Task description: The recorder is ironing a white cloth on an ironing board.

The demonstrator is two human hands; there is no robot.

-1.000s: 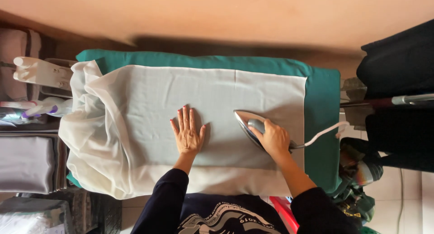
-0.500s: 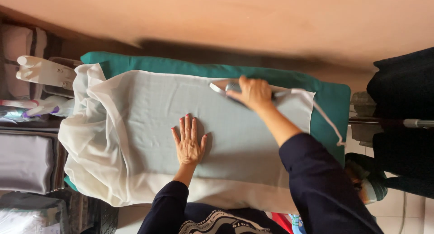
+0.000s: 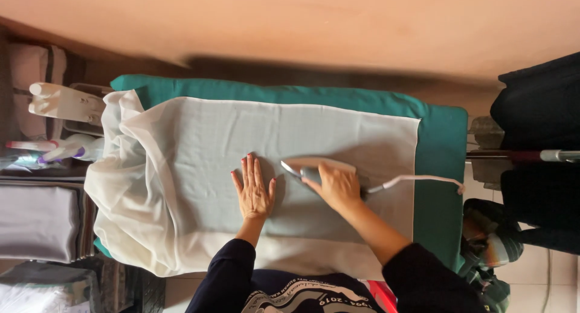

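Observation:
A sheer white cloth [image 3: 199,144] lies spread over a board with a green cover [image 3: 441,168]. My left hand [image 3: 254,192] rests flat on the cloth near its middle, fingers spread. Just to its right, my right hand [image 3: 338,183] grips the handle of a grey iron [image 3: 302,167], whose tip points left toward my left hand. The iron's white cord [image 3: 417,180] trails right across the green cover. The cloth bunches and hangs off the board's left end.
A white spray bottle [image 3: 60,101] and small bottles sit left of the board. Folded grey fabric [image 3: 36,222] is stacked at lower left. Dark garments [image 3: 538,119] hang at the right beside a rail. A tan wall runs behind the board.
My right hand has pulled the iron back from the far edge of the cloth toward me, stopping beside my left hand. My left hand has stayed flat in place.

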